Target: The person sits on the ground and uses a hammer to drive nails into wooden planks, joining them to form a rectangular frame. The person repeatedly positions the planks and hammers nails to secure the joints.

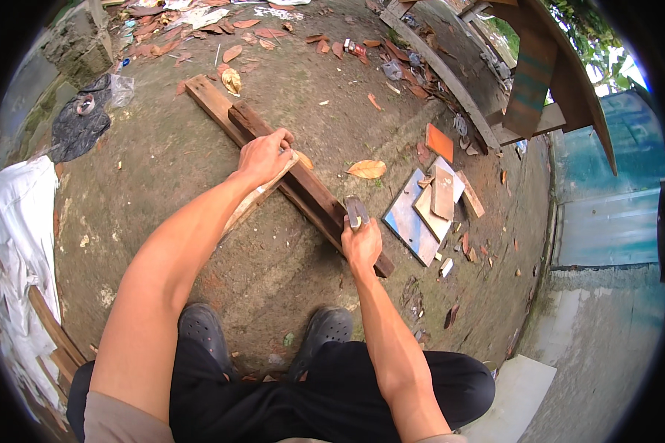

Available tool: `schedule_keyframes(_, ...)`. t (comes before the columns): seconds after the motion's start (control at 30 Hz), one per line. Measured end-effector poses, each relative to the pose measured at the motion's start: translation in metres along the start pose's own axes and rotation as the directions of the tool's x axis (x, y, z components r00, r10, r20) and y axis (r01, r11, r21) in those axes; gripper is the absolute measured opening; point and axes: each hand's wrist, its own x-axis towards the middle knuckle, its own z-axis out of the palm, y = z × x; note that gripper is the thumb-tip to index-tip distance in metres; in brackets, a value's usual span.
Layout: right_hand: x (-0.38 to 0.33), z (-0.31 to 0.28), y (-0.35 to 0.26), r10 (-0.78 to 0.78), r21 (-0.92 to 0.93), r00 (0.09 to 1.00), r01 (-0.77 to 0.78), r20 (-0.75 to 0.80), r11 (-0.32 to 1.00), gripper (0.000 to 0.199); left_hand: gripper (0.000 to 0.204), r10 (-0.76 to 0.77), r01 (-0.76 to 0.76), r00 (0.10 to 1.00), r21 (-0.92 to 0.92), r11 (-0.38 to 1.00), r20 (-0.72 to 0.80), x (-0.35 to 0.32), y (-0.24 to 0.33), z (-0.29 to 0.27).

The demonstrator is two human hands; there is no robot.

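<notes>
A dark brown wooden beam [314,193] lies slantwise on the ground before me, over a lighter brown plank [208,97] that shows at its far left end. My left hand [262,157] rests on the beam with its fingers curled in a pinch; what they hold, if anything, is hidden. Under that hand, the end of a pale wooden strip [262,190] lies across the beam, partly covered by my forearm. My right hand [362,242] is closed around a hammer close to its metal head [355,211], just over the beam's near right part.
Wood offcuts [442,193] and a blue-white board [408,221] lie right of the beam. A wooden frame [451,77] stands far right, near a blue-green metal wall [606,199]. White cloth [22,244] and a black plastic bag [81,127] are on the left. Dry leaves [366,170] are scattered about.
</notes>
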Motion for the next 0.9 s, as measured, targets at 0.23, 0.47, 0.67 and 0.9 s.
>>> schedule_keyframes(0.23, -0.001, 0.002, -0.003, 0.007, 0.042, 0.999, -0.006, -0.034, 0.999, 0.02, 0.027, 0.062, -0.061, 0.998, 0.046, 0.997, -0.016, 0.008, -0.009, 0.006)
schedule_keyframes(0.47, 0.0, 0.006, 0.005, -0.001, -0.02, 1.0, 0.001, 0.007, 1.0, 0.037, 0.027, 0.141, -0.142, 0.99, 0.064, 0.988, 0.02, 0.011, -0.007, 0.006)
schedule_keyframes(0.67, 0.0, 0.006, 0.005, -0.018, -0.01, 1.0, 0.018, -0.01, 1.0, 0.031, 0.026, 0.182, -0.182, 0.983, 0.008, 0.983, -0.007, 0.005, -0.005, 0.009)
schedule_keyframes(0.9, -0.001, 0.009, 0.006, -0.059, 0.031, 0.996, 0.061, -0.071, 0.998, 0.024, 0.023, 0.179, -0.179, 0.984, -0.015, 0.984, 0.01, 0.007, -0.009, 0.009)
